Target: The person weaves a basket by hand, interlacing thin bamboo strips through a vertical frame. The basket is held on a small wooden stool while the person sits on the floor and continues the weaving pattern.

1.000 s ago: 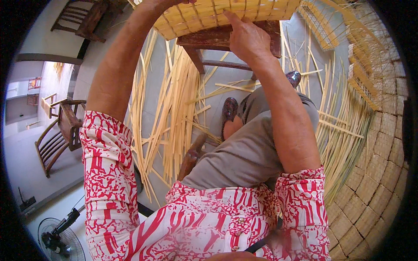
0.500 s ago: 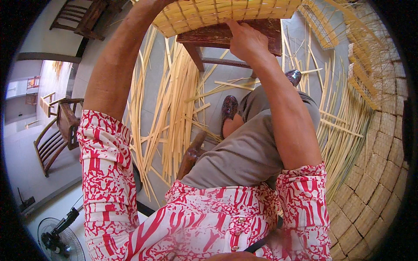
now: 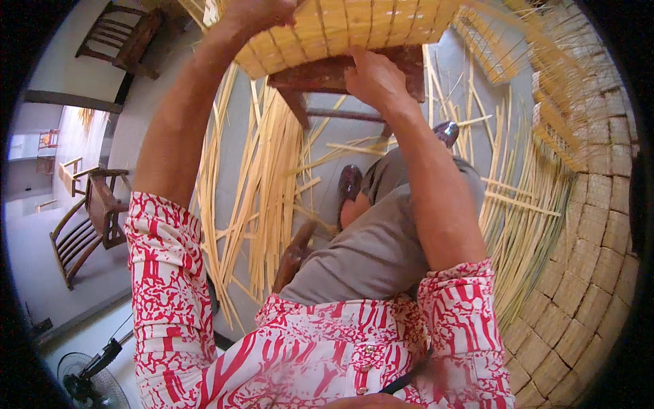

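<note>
A yellow woven bamboo basket rests against a dark red-brown wooden stool at the top; its upper part runs out of view. My left hand is closed at the basket's left side, close to the picture's upper edge. What its curled fingers hold is hidden. At the basket's lower edge, my right hand grips the weave, its forefinger against the wall and its other fingers bent under.
Long split bamboo strips cover the floor left of my legs, with more strips to the right. Unfinished baskets stand far right beside stacked woven blocks. Wooden chairs and a fan are at left.
The basket, stool and floor sit slightly lower and further left in view. My left hand shows more fully, with curled fingers. My right hand stays at the basket's lower edge.
</note>
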The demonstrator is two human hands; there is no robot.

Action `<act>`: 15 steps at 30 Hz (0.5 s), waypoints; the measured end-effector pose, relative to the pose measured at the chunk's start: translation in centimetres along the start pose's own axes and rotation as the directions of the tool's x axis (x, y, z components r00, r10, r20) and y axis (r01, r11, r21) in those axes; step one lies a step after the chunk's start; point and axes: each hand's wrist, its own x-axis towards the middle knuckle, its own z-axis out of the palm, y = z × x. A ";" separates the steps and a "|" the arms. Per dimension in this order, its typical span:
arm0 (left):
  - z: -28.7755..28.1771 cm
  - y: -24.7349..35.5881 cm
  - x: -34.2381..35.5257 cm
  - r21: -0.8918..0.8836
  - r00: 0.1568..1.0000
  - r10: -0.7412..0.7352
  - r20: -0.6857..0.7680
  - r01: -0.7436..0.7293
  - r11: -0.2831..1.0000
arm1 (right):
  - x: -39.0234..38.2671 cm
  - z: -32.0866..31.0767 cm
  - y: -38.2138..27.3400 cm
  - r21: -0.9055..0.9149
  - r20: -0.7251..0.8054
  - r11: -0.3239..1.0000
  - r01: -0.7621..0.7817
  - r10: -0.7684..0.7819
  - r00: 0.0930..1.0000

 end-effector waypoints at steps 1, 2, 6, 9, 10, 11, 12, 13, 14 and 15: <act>-0.2 0.7 -0.2 -0.074 0.999 -0.054 -0.001 0.054 0.996 | -0.2 -1.1 0.0 0.108 -0.044 0.994 0.016 -0.011 0.999; -0.8 1.4 -0.9 -0.136 0.993 -0.119 0.004 0.118 0.984 | -0.1 -1.8 -0.4 0.225 -0.081 0.973 0.049 -0.031 0.996; 0.8 -1.1 -2.5 0.014 0.992 0.022 -0.121 -0.021 1.000 | -1.4 -5.7 -0.7 0.943 -0.082 0.332 0.004 0.224 0.971; 0.9 1.2 -4.0 0.198 0.952 0.160 -0.261 -0.109 0.974 | -0.7 -7.2 0.2 0.994 -0.028 -0.091 0.063 0.341 0.940; 0.8 2.2 -4.5 0.110 0.939 0.116 -0.322 -0.084 0.990 | -0.4 -7.8 0.3 0.973 0.012 -0.217 0.074 0.374 0.928; 1.1 2.8 -5.2 0.020 0.923 0.068 -0.378 -0.066 0.998 | -0.2 -7.9 0.6 0.963 0.012 -0.250 0.098 0.406 0.914; 1.7 3.2 -5.6 -0.078 0.904 0.017 -0.428 -0.056 0.995 | -0.1 -8.2 0.9 0.963 -0.006 -0.244 0.115 0.407 0.913; 2.2 3.0 -6.2 -0.133 0.899 -0.041 -0.437 -0.019 0.991 | -0.1 -8.4 1.0 0.962 -0.018 -0.241 0.126 0.407 0.913; 2.5 3.0 -6.0 -0.034 0.883 0.093 -0.461 -0.122 0.992 | 0.1 -8.5 1.1 0.962 -0.030 -0.236 0.137 0.406 0.913; 2.6 3.2 -5.9 0.065 0.855 0.218 -0.470 -0.213 0.975 | 0.3 -8.4 1.3 0.953 -0.018 -0.272 0.136 0.397 0.918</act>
